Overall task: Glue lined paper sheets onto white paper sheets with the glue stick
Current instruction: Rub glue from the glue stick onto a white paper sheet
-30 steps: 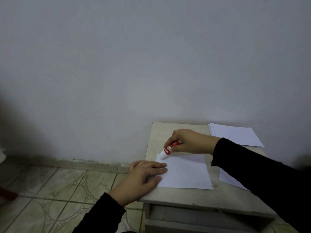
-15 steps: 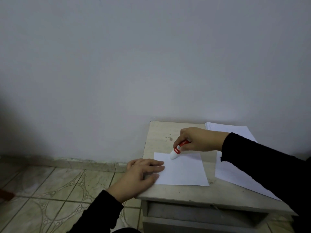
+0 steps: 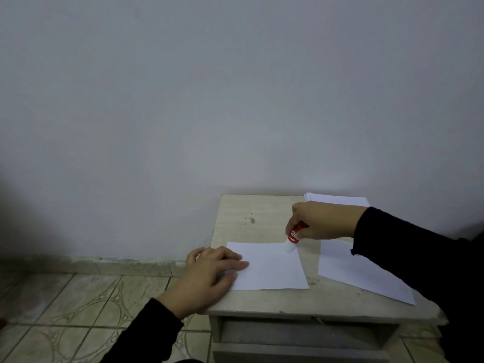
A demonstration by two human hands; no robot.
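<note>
Since the earlier frames, right hand (image 3: pixel 323 220) and glue stick (image 3: pixel 292 237) have travelled along the far edge of the front sheet (image 3: pixel 272 268), from its far-left corner to near its far-right corner. Left hand (image 3: pixel 209 275) unchanged: same place on the sheet's left edge.

Right hand: fingers curled round the red barrel of the glue stick, gripping it. Stick tilted, white tip down and touching the front sheet at its far edge, close to the right corner.

Left hand: fingers straight and spread, lying flat; fingertips press the left margin of the front sheet, palm on the table top (image 3: pixel 251 216) at its near-left corner. Holds nothing.

Front sheet: white, lies flat on the near-middle of the table. Cannot tell whether it is lined.

Second sheet (image 3: pixel 361 279): to the right of the front sheet, apart from it, angled, partly hidden by the right black sleeve (image 3: pixel 408 247). Faint lines seem to show on it; not certain.

Paper stack (image 3: pixel 337 200): at the far-right corner of the table, behind the right hand.

Table: small, pale, worn, stained spot on the far-left part; stands against the grey wall (image 3: pixel 235 100). Patterned tile floor (image 3: pixel 78 305) to its left.
</note>
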